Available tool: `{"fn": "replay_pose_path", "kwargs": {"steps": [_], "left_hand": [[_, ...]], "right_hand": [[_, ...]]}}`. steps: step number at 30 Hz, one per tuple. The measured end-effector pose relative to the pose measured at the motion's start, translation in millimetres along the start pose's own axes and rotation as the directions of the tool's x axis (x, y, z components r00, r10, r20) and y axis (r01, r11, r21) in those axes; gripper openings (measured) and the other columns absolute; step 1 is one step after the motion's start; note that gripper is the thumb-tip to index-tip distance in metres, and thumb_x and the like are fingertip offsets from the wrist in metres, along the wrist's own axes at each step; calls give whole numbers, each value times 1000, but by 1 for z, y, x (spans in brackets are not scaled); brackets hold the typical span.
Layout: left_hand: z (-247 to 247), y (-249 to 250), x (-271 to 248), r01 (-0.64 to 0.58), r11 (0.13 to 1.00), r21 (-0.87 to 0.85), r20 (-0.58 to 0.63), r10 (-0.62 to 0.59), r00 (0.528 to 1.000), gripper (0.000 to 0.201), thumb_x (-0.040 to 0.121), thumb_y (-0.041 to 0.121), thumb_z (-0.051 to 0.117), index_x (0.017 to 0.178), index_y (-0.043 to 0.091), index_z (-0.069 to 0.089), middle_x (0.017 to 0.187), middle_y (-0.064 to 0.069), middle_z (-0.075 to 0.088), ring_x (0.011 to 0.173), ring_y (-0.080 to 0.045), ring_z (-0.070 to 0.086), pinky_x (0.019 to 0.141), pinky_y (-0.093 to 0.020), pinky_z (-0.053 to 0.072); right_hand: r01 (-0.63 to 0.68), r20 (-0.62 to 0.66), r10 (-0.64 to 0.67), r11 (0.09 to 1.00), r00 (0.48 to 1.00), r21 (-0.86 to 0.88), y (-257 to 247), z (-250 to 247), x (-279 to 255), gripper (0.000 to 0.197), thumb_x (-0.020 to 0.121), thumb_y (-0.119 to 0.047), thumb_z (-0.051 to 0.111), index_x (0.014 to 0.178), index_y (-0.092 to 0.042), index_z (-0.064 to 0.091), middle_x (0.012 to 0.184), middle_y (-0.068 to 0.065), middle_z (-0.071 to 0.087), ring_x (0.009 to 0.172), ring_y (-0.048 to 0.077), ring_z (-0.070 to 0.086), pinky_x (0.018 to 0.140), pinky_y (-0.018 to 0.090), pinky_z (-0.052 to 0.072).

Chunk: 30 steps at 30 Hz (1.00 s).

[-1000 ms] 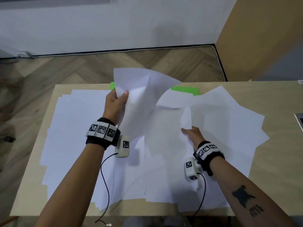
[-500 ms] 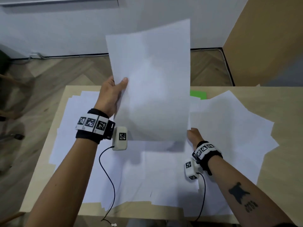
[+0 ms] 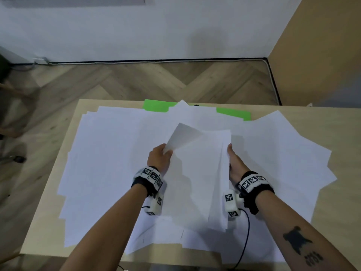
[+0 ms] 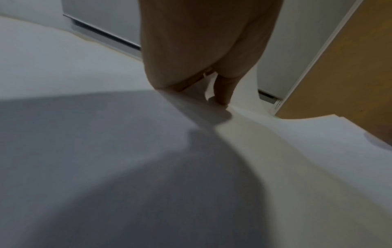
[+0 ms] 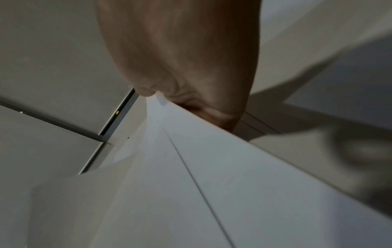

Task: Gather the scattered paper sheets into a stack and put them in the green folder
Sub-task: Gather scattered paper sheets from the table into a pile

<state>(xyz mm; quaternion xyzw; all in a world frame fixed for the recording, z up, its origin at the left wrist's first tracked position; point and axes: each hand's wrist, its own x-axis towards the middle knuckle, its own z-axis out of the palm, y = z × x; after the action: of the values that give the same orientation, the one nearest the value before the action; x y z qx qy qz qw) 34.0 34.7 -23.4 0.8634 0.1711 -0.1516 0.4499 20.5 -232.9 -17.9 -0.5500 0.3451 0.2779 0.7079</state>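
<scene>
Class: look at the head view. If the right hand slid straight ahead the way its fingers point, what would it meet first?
Probably more loose sheets lying ahead of the right hand; beyond them lies the green folder. Depth is hard to judge.

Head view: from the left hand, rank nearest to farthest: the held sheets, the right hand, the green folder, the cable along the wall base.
From the left hand:
1. Held sheets, in its grip.
2. Right hand, across the sheets.
3. Green folder, far table edge, mostly covered.
4. Cable, beyond the table along the wall base.
</scene>
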Motion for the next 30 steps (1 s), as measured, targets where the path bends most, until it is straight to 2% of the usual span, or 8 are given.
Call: {"fn": "replay_pose_path", "kwargs": {"steps": [5, 9, 12, 16, 21, 24, 27, 30], "left_hand": [[24, -8, -2, 86, 996, -32, -12, -86, 996, 19, 95, 23, 54, 106, 12, 64, 98, -8, 68, 85, -26, 61, 72, -27, 44], [40, -1, -8, 78, 997, -15, 22, -77, 997, 26, 96, 27, 52, 114, 13, 62, 108, -6, 68, 91, -26, 62, 76, -29, 47], [42, 0, -7, 40, 999, 34, 79, -42, 996, 28, 93, 38, 51, 105, 16, 64, 101, -2, 69, 92, -26, 64, 79, -35, 53], [21, -12, 10, -81, 978, 191, -45, 91, 995, 21, 95, 30, 51, 83, 13, 58, 88, -4, 58, 98, -31, 52, 73, -32, 40], [-30, -44, 32, 36, 925, 379, -224, 54, 973, 32, 90, 23, 59, 121, 19, 59, 128, -10, 50, 121, -31, 40, 96, -41, 36], [-58, -63, 42, 193, 873, 448, -310, -51, 950, 52, 88, 38, 60, 135, 18, 46, 143, -13, 39, 134, -33, 29, 105, -48, 32], [-71, -78, 46, 369, 840, 399, -338, -239, 910, 95, 81, 63, 59, 151, 13, 18, 160, -14, 13, 148, -32, 4, 115, -53, 16], [-75, -81, 47, 398, 828, 396, -372, -252, 893, 113, 73, 72, 61, 152, 7, 13, 155, -14, 19, 142, -34, 16, 111, -51, 25]], "right_hand": [[-7, 69, 4, 999, 998, 41, 3, 1, 2, 65, 95, -70, 43, 134, -23, 62, 125, 2, 71, 120, 22, 65, 107, 42, 45], [130, -70, -140, 982, 988, -139, 9, 11, 6, 35, 89, -12, 75, 122, -6, 63, 110, 1, 70, 120, 24, 62, 98, 31, 43], [139, -155, -177, 964, 972, -225, 17, 12, 16, 46, 81, 7, 76, 124, 2, 61, 119, 11, 68, 116, 29, 62, 104, 37, 43], [158, -190, -202, 962, 961, -225, 19, 6, 26, 50, 87, 11, 68, 133, 3, 52, 124, 6, 56, 118, 23, 52, 102, 33, 34], [168, -183, -204, 967, 962, -193, 23, -8, 34, 57, 85, 9, 71, 137, 4, 51, 139, 7, 54, 130, 26, 49, 115, 43, 31], [181, -169, -210, 969, 963, -170, 25, -5, 34, 60, 83, 10, 72, 139, 0, 51, 137, 6, 55, 131, 26, 49, 116, 43, 29], [179, -157, -204, 971, 966, -160, 27, 0, 35, 58, 82, 9, 73, 136, -2, 54, 135, 9, 60, 129, 28, 53, 117, 47, 30], [184, -140, -205, 972, 969, -147, 30, 9, 35, 56, 81, 10, 73, 133, -2, 57, 131, 9, 64, 125, 30, 57, 117, 49, 34]]}}
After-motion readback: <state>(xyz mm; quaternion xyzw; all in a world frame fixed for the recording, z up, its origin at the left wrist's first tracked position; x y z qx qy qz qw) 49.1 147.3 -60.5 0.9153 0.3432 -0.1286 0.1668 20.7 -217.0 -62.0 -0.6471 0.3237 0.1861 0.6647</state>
